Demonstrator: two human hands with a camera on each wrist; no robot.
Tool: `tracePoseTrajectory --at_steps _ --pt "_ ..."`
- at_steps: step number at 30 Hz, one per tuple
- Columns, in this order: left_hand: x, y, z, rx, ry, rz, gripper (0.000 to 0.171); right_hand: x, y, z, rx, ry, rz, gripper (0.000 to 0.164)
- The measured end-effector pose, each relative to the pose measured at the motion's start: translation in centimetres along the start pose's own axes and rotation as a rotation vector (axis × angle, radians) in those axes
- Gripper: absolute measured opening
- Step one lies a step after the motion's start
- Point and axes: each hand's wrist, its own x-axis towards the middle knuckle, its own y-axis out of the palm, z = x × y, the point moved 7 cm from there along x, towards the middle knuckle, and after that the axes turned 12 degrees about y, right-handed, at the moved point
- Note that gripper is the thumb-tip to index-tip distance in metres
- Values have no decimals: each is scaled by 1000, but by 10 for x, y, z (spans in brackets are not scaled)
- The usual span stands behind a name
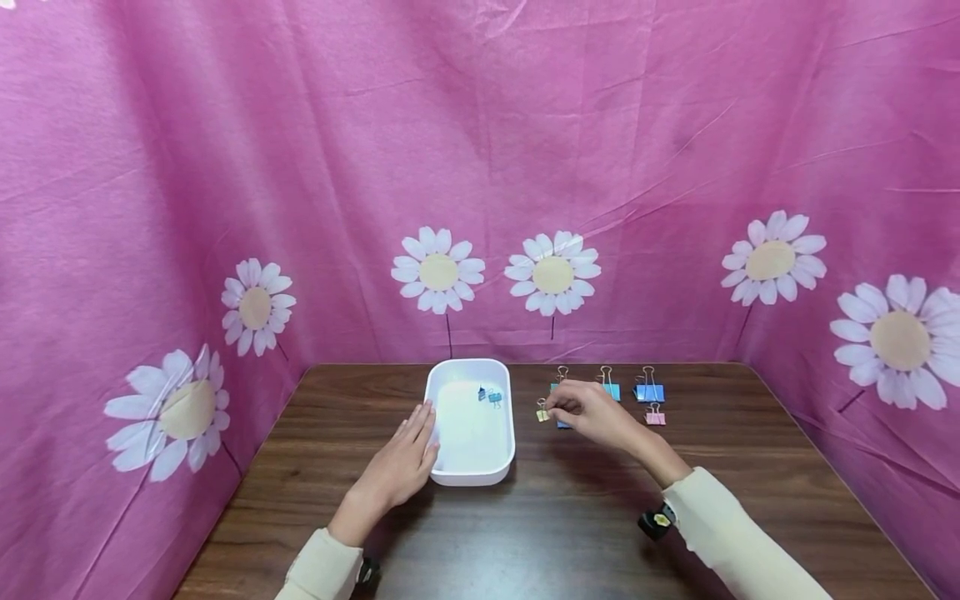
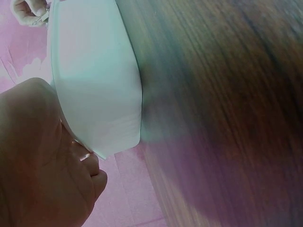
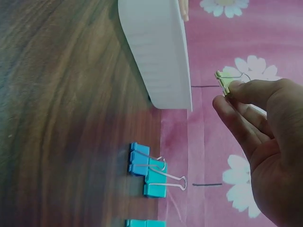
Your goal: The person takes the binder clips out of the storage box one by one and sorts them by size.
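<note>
Between the thumb and fingertips of my right hand (image 1: pixel 592 412) a small yellow binder clip (image 3: pixel 227 82) is pinched, held in the air above the table. Just left of it stands a white plastic tray (image 1: pixel 468 480) with two small binder clips inside, a dark blue one (image 1: pixel 482 393) and a teal one (image 1: pixel 495 398). My left hand (image 1: pixel 401 462) rests along the tray's left rim, fingers fairly straight. Below my right hand in its wrist view lie a blue binder clip (image 3: pixel 139 158) and a teal binder clip (image 3: pixel 156 182); the hand partly covers them in the head view.
Right of my right hand, a teal clip (image 1: pixel 613 391), a large blue clip (image 1: pixel 651 392) and a small pink clip (image 1: pixel 656 418) stand on the brown wooden table (image 1: pixel 480 550). A pink flowered curtain (image 1: pixel 480 125) rises behind the table's back edge and along both sides.
</note>
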Motion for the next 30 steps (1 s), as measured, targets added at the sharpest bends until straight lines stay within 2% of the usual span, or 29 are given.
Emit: tracePoseTrajectory --at_steps 9,16,20,25,30 --pt "0 0 0 -5 1 5 60 -18 -2 -19 -1 60 -11 9" --pt "0 1 0 -6 -1 2 60 -30 -1 -34 -26 77 -36 13" --pt "0 1 0 -8 3 6 60 -36 0 -47 -49 124 -37 14" --pt "1 0 -1 -6 12 0 60 -42 5 -60 -59 174 -23 11" --pt "1 1 1 -1 15 -3 60 -44 14 -67 -49 184 -11 8"
